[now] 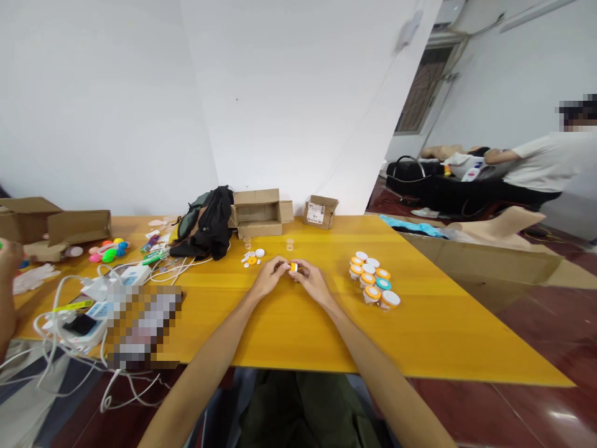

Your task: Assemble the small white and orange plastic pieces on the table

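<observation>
Over the middle of the table, my right hand [310,278] grips a small orange-and-white cap [293,267] between thumb and fingers. Close on its left, my left hand [271,275] has its fingertips pinched together by the cap's edge; whatever they hold is too small to make out. Behind my left hand lies a cluster of small white and orange plastic parts [252,261]. Two clear little cups, a left one [247,243] and a right one [290,244], stand farther back. To the right, several clear jars with orange, white and teal lids [372,293] stand grouped together.
An open cardboard box [259,228], a smaller box [321,211] and a black bag [212,230] line the wall. On the left are a power strip [93,320] with tangled cables, a blurred-out device [149,323], colourful toys [109,250] and another person's arm [7,292].
</observation>
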Demonstrator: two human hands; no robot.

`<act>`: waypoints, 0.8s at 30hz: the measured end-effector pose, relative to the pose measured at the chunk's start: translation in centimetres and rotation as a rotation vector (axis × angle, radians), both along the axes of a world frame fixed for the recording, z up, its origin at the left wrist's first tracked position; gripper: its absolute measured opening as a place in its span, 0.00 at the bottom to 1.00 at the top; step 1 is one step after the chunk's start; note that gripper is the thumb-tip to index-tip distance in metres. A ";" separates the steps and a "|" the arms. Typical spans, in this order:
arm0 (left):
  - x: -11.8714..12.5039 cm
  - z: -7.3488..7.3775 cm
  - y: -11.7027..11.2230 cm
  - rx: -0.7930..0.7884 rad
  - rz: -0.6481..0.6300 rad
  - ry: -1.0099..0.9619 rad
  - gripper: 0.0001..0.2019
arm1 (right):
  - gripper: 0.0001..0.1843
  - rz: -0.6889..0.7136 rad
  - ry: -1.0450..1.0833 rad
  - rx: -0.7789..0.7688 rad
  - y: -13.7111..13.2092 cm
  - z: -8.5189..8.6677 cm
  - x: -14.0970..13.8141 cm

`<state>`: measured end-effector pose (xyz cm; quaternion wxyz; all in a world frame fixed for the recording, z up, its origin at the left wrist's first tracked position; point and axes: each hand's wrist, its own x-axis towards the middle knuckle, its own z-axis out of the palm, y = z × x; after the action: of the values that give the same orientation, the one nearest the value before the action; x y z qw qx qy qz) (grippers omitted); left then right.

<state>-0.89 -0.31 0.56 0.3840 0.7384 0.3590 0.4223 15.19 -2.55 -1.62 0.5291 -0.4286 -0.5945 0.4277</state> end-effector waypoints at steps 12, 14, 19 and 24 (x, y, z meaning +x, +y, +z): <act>-0.1 -0.1 0.0 -0.006 -0.011 0.059 0.14 | 0.16 0.027 -0.032 0.028 -0.2 0.2 0.1; -0.1 -0.1 0.0 -0.004 -0.016 0.062 0.15 | 0.16 0.029 -0.038 0.027 -0.1 0.1 0.1; 0.0 -0.1 -0.2 -0.001 -0.059 0.039 0.15 | 0.16 0.005 -0.037 0.016 0.1 -0.1 0.1; 0.1 -0.3 -0.2 -0.007 -0.073 0.026 0.17 | 0.17 -0.009 -0.018 -0.011 0.1 -0.1 0.1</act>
<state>-0.81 -0.48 0.23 0.3969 0.7551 0.3382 0.3972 15.28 -2.50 -1.68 0.5230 -0.4382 -0.5949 0.4249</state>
